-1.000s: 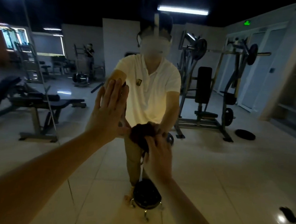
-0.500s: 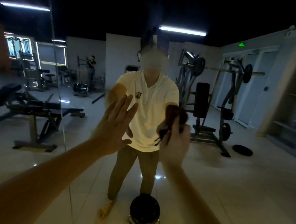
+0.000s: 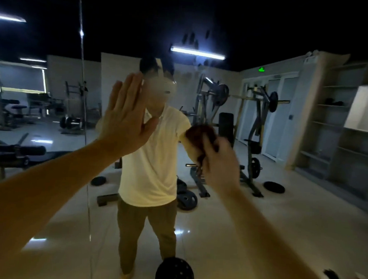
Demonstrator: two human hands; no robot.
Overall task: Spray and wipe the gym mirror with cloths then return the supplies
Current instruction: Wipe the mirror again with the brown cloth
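— Left hand (image 3: 126,114)?
— Raised flat before the mirror (image 3: 44,227), spread open, fingers straight and close together; cannot tell whether touching the glass.
— Right hand (image 3: 220,163)?
— Curled round a bunched dark reddish cloth (image 3: 197,132), held against the mirror beside the reflected white shirt (image 3: 154,159).
— Elsewhere in the reflection?
— Shows a dim gym: weight machine (image 3: 255,126), plates (image 3: 187,200) on pale floor tiles (image 3: 270,226), one strip light (image 3: 197,53) overhead, a round black stool (image 3: 175,273) at bottom.

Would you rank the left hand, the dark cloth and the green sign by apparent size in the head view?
Largest to smallest:
left hand
dark cloth, partly covered by the right hand
green sign, small mainly because it is far off
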